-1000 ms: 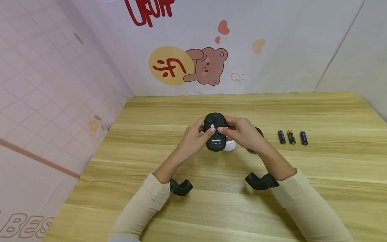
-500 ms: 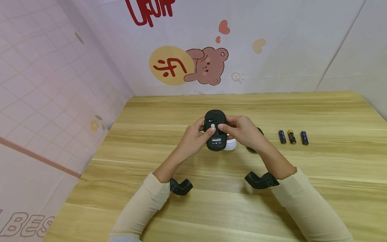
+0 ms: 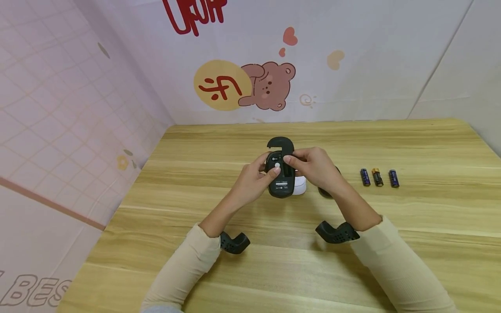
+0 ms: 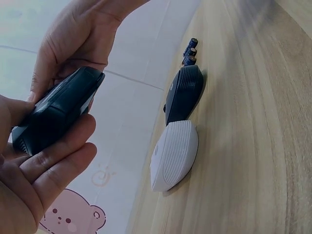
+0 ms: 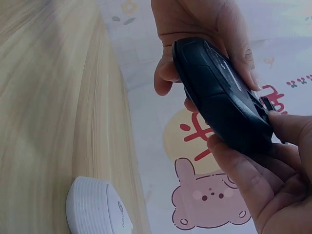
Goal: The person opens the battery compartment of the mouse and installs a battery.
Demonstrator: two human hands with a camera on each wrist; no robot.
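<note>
A black computer mouse (image 3: 281,190) is held above the table, its underside facing up in the head view. My left hand (image 3: 253,180) grips its left side, thumb on the underside. The right hand (image 3: 315,165) pinches the black battery cover (image 3: 281,142), which juts past the mouse's far end with its narrow strip under the thumb. Part of the battery slot shows uncovered below that strip. In the left wrist view, the mouse (image 4: 58,114) is seen edge-on between both hands. From the right wrist, fingers curl beneath the mouse body (image 5: 219,97) near the lifted cover piece (image 5: 267,103).
Behind the held mouse, a white mouse (image 3: 299,187) stands on the wooden table (image 3: 274,278). Beside it sits another black mouse (image 4: 185,90), partly hidden by the right forearm in the head view. Three batteries (image 3: 377,177) lie apart to the right. A decorated wall rises behind.
The battery cover has slid away from the mouse body toward the far side, with the right hand moving slightly along. The left hand keeps its grip on the mouse.
</note>
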